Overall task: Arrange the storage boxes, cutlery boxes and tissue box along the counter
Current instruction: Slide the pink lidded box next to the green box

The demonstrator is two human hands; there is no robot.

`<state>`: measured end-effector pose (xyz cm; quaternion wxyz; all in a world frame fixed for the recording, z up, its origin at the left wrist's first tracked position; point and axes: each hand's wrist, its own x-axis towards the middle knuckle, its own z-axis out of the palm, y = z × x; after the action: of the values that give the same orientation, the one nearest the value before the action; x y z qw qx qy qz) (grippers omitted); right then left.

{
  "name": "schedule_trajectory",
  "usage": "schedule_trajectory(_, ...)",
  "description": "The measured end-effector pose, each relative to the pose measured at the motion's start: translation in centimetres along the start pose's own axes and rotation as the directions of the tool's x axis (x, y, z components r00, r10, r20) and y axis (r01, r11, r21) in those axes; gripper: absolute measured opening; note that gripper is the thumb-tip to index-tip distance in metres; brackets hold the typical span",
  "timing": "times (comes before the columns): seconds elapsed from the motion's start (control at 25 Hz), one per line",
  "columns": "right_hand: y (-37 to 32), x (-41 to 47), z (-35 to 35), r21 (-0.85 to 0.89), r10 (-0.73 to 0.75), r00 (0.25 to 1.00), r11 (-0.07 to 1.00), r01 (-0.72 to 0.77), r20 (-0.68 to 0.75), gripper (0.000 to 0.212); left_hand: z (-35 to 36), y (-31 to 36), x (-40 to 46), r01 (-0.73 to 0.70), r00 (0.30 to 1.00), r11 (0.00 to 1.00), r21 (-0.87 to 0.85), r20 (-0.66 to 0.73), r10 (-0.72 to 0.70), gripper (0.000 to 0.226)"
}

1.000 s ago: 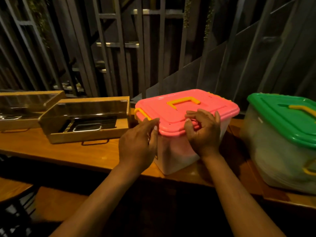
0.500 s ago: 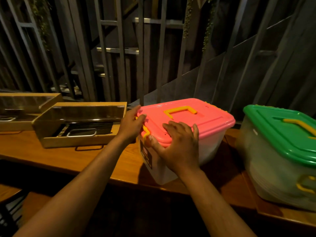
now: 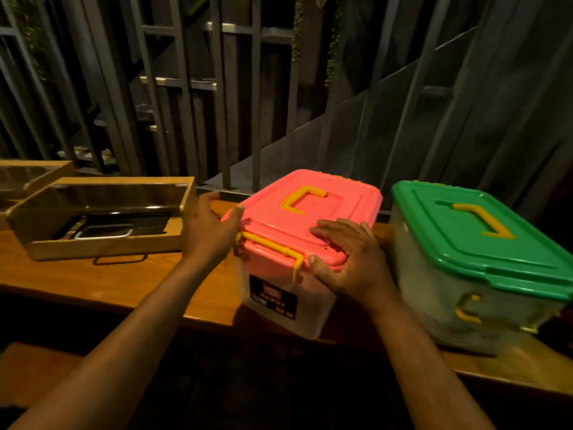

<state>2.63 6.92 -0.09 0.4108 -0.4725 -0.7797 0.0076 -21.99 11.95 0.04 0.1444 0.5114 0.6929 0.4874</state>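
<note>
A clear storage box with a pink lid [image 3: 325,212] and yellow handle and clasps stands on the wooden counter [image 3: 108,283], turned so a short end with a dark label faces me. My left hand [image 3: 210,231] presses against its far left corner. My right hand [image 3: 350,259] grips the near right corner of the lid. Right beside it stands a second storage box with a green lid [image 3: 483,240]. Left of my left hand sits a wooden cutlery box [image 3: 102,215] with a glossy lid, and another cutlery box [image 3: 28,178] lies behind it at the left edge.
Grey metal railings and a dark wall [image 3: 217,88] rise just behind the counter. The counter's front edge runs diagonally below the boxes, with dark space under it. A lower wooden surface [image 3: 34,373] shows at the bottom left.
Both hands have turned the pink-lidded box, so its labelled short end now faces me. It stands closer to the green-lidded box. My left hand has moved to its far left corner.
</note>
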Motion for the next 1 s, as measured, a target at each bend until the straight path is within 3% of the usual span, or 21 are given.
schedule_trajectory(0.12, 1.9, -1.4, -2.3, -0.045, 0.014, 1.0, 0.999, -0.015, -0.021, 0.059, 1.5, 2.6, -1.3, 0.138, 0.966, 0.973, -0.183, 0.242, -0.092, 0.052)
schedule_trajectory(0.2, 2.5, -2.2, -3.8, -0.053, 0.05, 0.998, 0.997, -0.052, -0.042, 0.062, 2.2, 3.7, -2.9, 0.185, 0.955, 0.953, -0.241, 0.272, -0.117, 0.052)
schedule_trajectory(0.52, 3.2, -3.5, -6.5, -0.345, 0.245, 0.969, 0.907, -0.242, -0.035, 0.102, 6.1, 6.9, -6.7, 0.146, 0.978, 0.955, -0.258, 0.181, -0.1, 0.046)
schedule_trajectory(0.68, 3.3, -3.5, -6.3, -0.481, 0.233, 0.971, 0.845, -0.232, -0.06, 0.099, 6.7, 7.3, -7.0, 0.147, 0.987, 0.963, -0.227, 0.104, -0.126, 0.042)
schedule_trajectory(1.0, 4.2, -3.5, -5.5, -0.448, 0.184, 0.975, 0.866, -0.222, -0.127, 0.085, 6.6, 8.0, -7.4, 0.137, 0.99, 0.973, -0.183, 0.057, -0.129, 0.043)
